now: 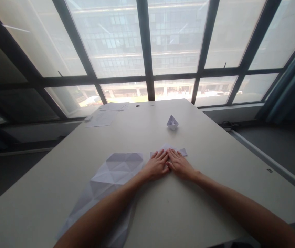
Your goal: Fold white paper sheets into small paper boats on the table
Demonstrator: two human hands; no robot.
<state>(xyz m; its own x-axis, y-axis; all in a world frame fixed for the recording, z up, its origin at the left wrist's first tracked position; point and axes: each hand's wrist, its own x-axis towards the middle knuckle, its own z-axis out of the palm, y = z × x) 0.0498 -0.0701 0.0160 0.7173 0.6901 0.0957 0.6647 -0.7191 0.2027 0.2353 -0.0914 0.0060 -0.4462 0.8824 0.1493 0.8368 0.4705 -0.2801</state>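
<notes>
My left hand (157, 166) and my right hand (180, 164) lie flat, side by side, on a small folded piece of white paper (182, 152). Their fingertips almost meet at its middle, and the palms hide most of it; its corners stick out left, right and behind. Under and beside my left forearm spreads a large creased sheet of paper (111, 172) with many triangular fold lines. Beyond my hands stands a folded paper boat (172, 123), its peak pointing up.
On the white table (149, 127), flat paper sheets (103, 117) lie at the far left, with a small white object (88, 118) by them. A dark round hole (137, 106) is near the far edge. Large windows (173, 38) rise behind; a curtain (286, 79) hangs right.
</notes>
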